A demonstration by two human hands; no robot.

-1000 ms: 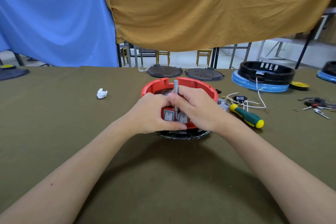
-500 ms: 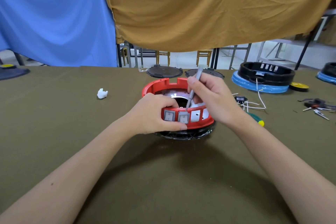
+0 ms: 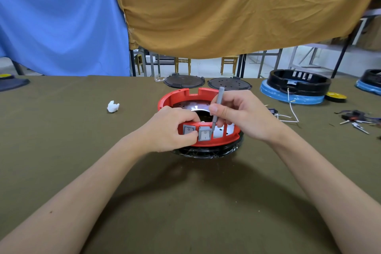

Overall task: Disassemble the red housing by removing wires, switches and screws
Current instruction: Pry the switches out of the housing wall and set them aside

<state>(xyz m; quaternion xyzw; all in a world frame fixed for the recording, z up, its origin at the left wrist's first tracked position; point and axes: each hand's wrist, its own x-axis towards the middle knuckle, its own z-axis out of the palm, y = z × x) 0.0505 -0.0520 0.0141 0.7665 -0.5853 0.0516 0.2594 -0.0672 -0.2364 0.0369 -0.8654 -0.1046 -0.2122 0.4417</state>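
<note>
The round red housing sits on a black base in the middle of the olive table. Two grey rocker switches are set in its near wall: one lies flush, the other sticks out of its slot. My left hand grips the near wall, with the thumb on the front by the switches and the fingers over the rim. My right hand holds a thin grey tool like a pen, its tip down beside the protruding switch.
Two dark round lids lie behind the housing. A black housing on a blue base stands at the right, with white wires, a yellow disc and small metal parts nearby. A white scrap lies left.
My right hand moved off the switches and now holds the grey tool tilted, tip at the wall. The right switch now sticks out of its slot. The green-handled screwdriver is now out of sight.
</note>
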